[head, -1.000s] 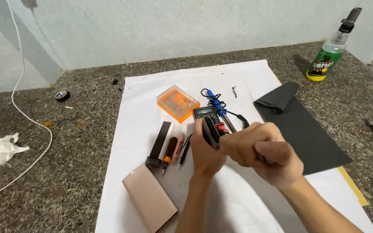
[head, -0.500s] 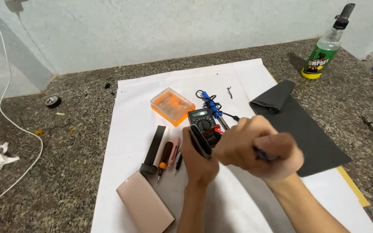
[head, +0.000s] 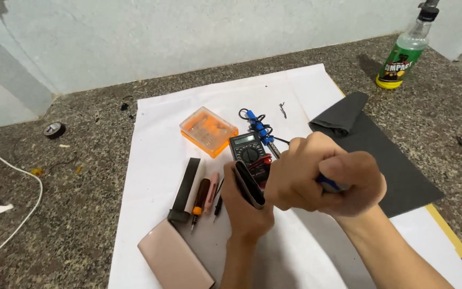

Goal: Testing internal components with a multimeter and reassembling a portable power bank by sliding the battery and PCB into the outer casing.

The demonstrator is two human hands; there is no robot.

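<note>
My left hand [head: 244,211] grips a dark phone-like slab [head: 249,184] held on edge above the white paper sheet [head: 161,134]. My right hand [head: 322,179] is closed around a blue-handled tool [head: 330,185] and presses against the slab's right side; the tool's tip is hidden. Just behind the hands lies a black multimeter [head: 248,150] with red and black leads.
An orange bit case [head: 208,130], a blue soldering iron [head: 258,126], a black bar [head: 184,190], a brown screwdriver [head: 200,197] and a pink case [head: 175,262] lie on the paper. A dark mat [head: 386,155] sits right, a green spray bottle [head: 405,53] far right.
The view has drifted slightly, so everything sits a little lower and more to the left. My hands stay together on the slab, the right hand turned a bit over it.
</note>
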